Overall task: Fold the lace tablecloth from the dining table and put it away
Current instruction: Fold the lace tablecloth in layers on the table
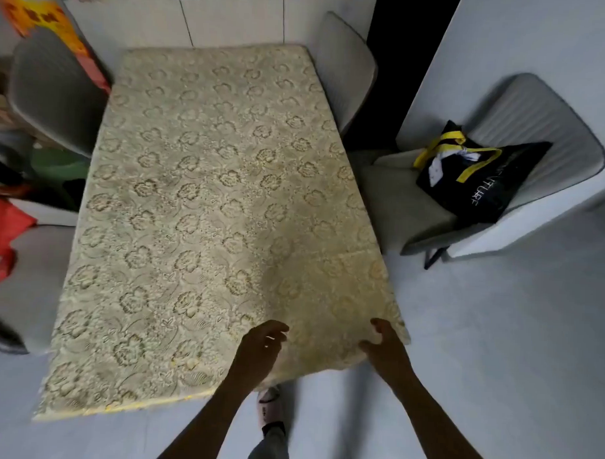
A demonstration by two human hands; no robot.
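The lace tablecloth (206, 205) covers the whole table in the middle of the frame. At the lower right, the right hand (384, 345) pinches its near corner, and the left hand (261, 348) rests on it beside, fingers loose

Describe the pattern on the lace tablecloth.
Repeating floral lace motifs, cream-yellow, on the tablecloth; head view.

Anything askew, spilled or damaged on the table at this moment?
Nothing spilled or torn. The lace tablecloth lies flat except its near right corner, lifted and rumpled where the right hand grips it; the left hand rests beside it. A black bag sits on a chair.
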